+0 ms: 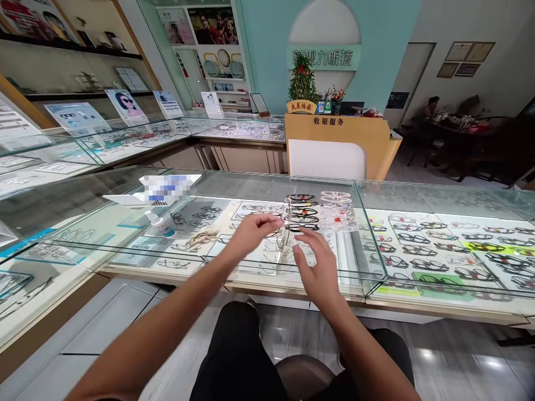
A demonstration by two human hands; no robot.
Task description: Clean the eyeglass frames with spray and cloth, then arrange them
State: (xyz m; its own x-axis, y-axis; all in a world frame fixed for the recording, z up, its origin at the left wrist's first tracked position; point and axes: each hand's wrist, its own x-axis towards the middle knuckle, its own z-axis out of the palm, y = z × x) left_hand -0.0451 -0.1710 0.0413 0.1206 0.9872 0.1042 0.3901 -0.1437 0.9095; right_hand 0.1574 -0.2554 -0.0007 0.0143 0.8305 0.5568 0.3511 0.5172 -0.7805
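Observation:
My left hand [252, 235] is over the glass counter, thumb and fingers pinched together. At its fingertips is a pair of thin-rimmed eyeglasses [286, 236], hard to separate from the frames behind it. My right hand [320, 266] faces it from the right, fingers apart and curved, with the fingertips close to those eyeglasses. Just beyond my hands, dark eyeglasses [304, 212] lie in a column on the glass. Clear-framed eyeglasses [336, 211] form another column to their right.
Left on the counter are a white spray bottle [161, 224], a crumpled tan cloth [202, 238] and an opened white box [169, 188]. Eyeglasses fill the display case [430, 250] at right. A wooden cashier desk [378, 142] stands behind; people sit at the far right.

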